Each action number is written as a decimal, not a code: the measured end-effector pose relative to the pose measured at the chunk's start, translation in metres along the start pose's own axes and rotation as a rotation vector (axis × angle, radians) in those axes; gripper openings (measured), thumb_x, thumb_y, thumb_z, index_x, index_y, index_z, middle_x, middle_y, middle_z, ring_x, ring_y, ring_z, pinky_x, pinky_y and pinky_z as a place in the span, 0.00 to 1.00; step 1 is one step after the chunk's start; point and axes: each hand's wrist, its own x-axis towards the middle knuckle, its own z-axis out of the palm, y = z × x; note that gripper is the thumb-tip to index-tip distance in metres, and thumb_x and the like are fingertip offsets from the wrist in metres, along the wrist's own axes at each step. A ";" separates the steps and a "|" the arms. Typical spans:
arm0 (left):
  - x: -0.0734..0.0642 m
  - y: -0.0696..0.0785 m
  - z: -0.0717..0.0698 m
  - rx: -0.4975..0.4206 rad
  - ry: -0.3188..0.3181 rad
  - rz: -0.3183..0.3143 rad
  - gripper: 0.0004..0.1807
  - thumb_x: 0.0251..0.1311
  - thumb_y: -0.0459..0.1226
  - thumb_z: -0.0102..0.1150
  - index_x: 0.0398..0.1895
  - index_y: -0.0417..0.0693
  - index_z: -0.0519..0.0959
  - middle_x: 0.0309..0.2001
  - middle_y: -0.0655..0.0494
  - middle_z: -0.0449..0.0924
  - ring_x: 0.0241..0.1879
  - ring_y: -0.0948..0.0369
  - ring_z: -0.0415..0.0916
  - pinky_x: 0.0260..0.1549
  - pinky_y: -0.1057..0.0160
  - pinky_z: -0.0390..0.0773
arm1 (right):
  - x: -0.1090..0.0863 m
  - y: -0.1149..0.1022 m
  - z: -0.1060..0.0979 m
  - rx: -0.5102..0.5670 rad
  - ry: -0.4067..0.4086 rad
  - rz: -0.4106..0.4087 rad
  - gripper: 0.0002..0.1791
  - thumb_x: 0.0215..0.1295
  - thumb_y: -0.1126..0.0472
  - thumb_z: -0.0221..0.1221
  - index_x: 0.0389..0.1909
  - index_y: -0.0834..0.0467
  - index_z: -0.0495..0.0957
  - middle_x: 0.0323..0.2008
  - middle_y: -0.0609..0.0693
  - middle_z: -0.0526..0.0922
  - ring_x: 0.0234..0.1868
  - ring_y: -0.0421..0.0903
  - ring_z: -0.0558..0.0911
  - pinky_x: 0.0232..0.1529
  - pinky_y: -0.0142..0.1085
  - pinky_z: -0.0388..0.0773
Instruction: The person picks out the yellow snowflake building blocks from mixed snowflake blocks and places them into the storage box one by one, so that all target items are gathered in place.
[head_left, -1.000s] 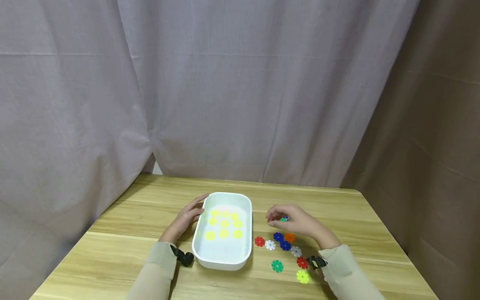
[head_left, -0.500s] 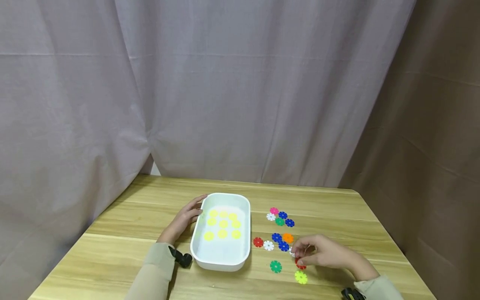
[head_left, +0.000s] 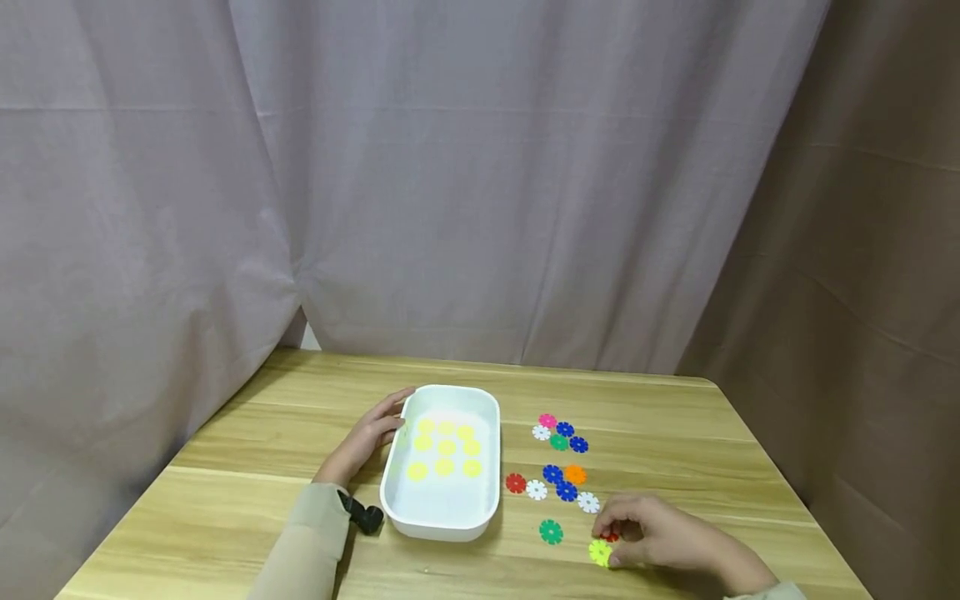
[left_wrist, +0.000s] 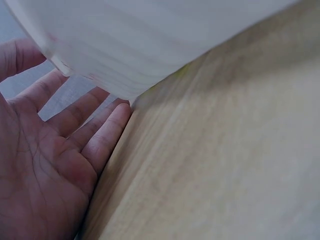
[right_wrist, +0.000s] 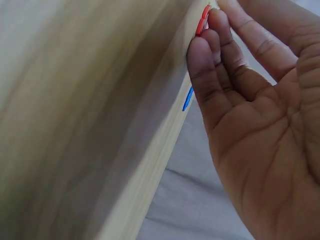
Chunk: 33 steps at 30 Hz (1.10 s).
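A white tray point(head_left: 442, 532) holds several yellow discs point(head_left: 445, 467) lying flat inside it. My left hand point(head_left: 367, 440) rests along the tray's left side, its fingers extended; in the left wrist view the fingers touch the tray's outer wall. My right hand point(head_left: 660, 533) is low at the front right, thumb and forefinger pinching the edge of a bright yellow notched plastic disc point(head_left: 599, 552) on the table. A red notched disc point(head_left: 611, 537) lies partly hidden under those fingers, and the right wrist view shows the red disc point(right_wrist: 202, 21) beside the fingertips.
On the wooden table point(head_left: 247, 467), right of the tray, lie several other notched discs: green point(head_left: 551, 532), white point(head_left: 588, 502), orange point(head_left: 575, 474) and red point(head_left: 515, 483) among them. A farther cluster includes a pink disc point(head_left: 547, 421). Grey curtains point(head_left: 480, 208) hang behind.
My right hand has moved from above the far cluster toward the front right, past the red disc to the bright yellow one. My left hand and the tray have stayed in place.
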 end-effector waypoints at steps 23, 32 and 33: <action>-0.003 0.003 0.002 0.030 0.020 -0.025 0.31 0.71 0.33 0.46 0.77 0.55 0.62 0.70 0.38 0.64 0.66 0.43 0.68 0.59 0.59 0.76 | 0.006 -0.007 0.005 -0.072 -0.010 0.049 0.14 0.58 0.53 0.72 0.42 0.46 0.78 0.37 0.40 0.79 0.35 0.38 0.76 0.34 0.29 0.77; -0.001 0.001 0.000 0.022 0.018 -0.019 0.31 0.69 0.34 0.49 0.76 0.56 0.64 0.70 0.38 0.65 0.65 0.43 0.69 0.59 0.58 0.76 | 0.008 -0.011 0.005 -0.104 -0.004 0.058 0.15 0.58 0.52 0.72 0.41 0.46 0.77 0.37 0.39 0.78 0.36 0.39 0.76 0.35 0.30 0.76; -0.001 0.001 0.000 0.021 0.014 -0.016 0.31 0.70 0.34 0.48 0.76 0.56 0.64 0.70 0.37 0.64 0.65 0.43 0.69 0.60 0.57 0.75 | 0.008 -0.011 0.005 -0.108 -0.006 0.060 0.15 0.58 0.52 0.72 0.41 0.46 0.76 0.37 0.38 0.78 0.36 0.39 0.76 0.35 0.30 0.76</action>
